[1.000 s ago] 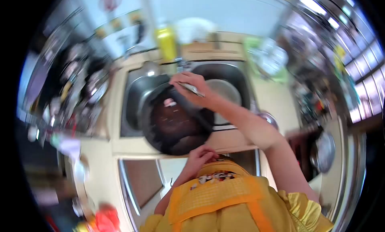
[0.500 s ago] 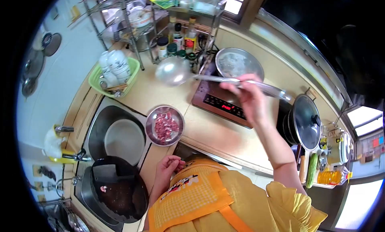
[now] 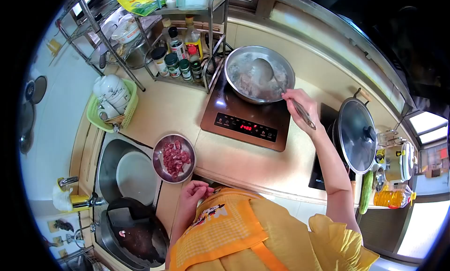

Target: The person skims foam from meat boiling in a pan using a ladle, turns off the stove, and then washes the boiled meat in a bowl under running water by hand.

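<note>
My right hand (image 3: 302, 107) is wrapped round the handle of a metal ladle (image 3: 262, 70). The ladle's bowl is down in the steaming, cloudy liquid of a metal pan (image 3: 228, 76), which stands on the induction cooktop (image 3: 211, 109) with its red display lit. Pale pieces show in the liquid, though steam blurs them. My left hand (image 3: 194, 193) is held by the apron at the counter's edge, fingers curled in, with nothing seen in it. Closest to it is a steel bowl (image 3: 159, 170) of raw red meat pieces (image 3: 176, 159).
Left lie a sink with a round basin (image 3: 137, 177) and a dark wok (image 3: 140, 238). Behind them are a green basket (image 3: 132, 90) of crockery and a rack with seasoning bottles (image 3: 177, 45). To the right stand a lidded pan (image 3: 357, 139), a cucumber (image 3: 367, 192) and an oil bottle (image 3: 390, 198).
My right hand has brought the ladle from the air above the cooktop into the pan, bowl now in the liquid. My left hand stays curled near the apron. The view has shifted slightly.
</note>
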Available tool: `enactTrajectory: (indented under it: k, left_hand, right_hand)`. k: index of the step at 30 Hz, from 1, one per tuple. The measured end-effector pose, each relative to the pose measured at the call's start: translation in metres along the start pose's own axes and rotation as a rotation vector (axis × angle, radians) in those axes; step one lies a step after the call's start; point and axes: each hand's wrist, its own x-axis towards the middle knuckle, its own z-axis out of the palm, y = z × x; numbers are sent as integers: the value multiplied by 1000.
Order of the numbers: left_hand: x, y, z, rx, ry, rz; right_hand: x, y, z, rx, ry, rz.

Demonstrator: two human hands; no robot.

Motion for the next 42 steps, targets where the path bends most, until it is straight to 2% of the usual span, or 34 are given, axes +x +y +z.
enactTrajectory:
  k: [2, 5, 9, 12, 16, 19, 20, 24, 25, 27, 28, 31, 34, 37, 42]
  left_hand:
    - [3, 1, 3, 10, 16, 0]
    - [5, 1, 7, 2, 40, -7]
    - [9, 5, 13, -13, 70, -14]
    - [12, 6, 15, -5, 83, -24]
    - [15, 6, 17, 4, 84, -37]
    - [17, 5, 19, 22, 83, -55]
    - [17, 5, 20, 27, 79, -57]
    - [17, 6, 21, 41, 72, -60]
    - [17, 5, 20, 44, 71, -60]
    - [16, 5, 19, 49, 68, -60]
    - [17, 4, 18, 52, 67, -59]
    - [16, 1, 17, 40, 61, -41]
    - [16, 2, 17, 18, 64, -42]
    - [16, -4, 11, 12, 50, -24]
    - [11, -3, 9, -3, 76, -15]
  right_hand:
    - [3, 11, 3, -18, -17, 33]
    - [16, 22, 5, 586, 88, 596]
    - [18, 66, 6, 1029, 297, 739]
    - [23, 50, -7, 1018, 258, 707]
    - [25, 9, -32, 748, 121, 676]
    - [22, -20, -46, 540, 38, 546]
    - [16, -14, -50, 391, -9, 380]
    - [9, -29, -63, 230, -135, 188]
    - [13, -37, -64, 114, -177, 81]
    - [5, -36, -52, 104, -237, -17]
    - [1, -41, -49, 100, -306, 32]
    - [-3, -36, -36, -145, -564, -107]
    - [-5, -8, -13, -197, -610, -164]
    - [2, 9, -13, -83, -561, -51]
    - [0, 22, -11, 30, -171, -31]
